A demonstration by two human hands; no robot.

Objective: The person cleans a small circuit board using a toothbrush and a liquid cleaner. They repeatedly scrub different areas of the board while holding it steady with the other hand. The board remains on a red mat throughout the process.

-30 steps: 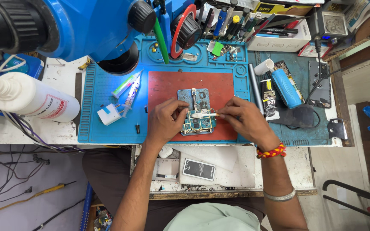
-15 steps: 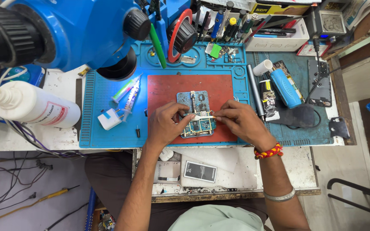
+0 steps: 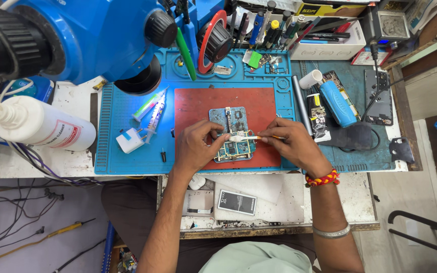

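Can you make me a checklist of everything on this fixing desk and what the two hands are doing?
Surface: blue work mat with a red pad on it.
Job's things: green circuit board on the red pad; white brush lying across it.
Clutter: white bottle, syringes, white plug, blue tube, tool rack.
Hands: left hand steadies the board; right hand grips the brush.
Cables: loose wires under the desk's left side.
Surroundings: blue microscope overhead; a small flat device on the lower shelf.
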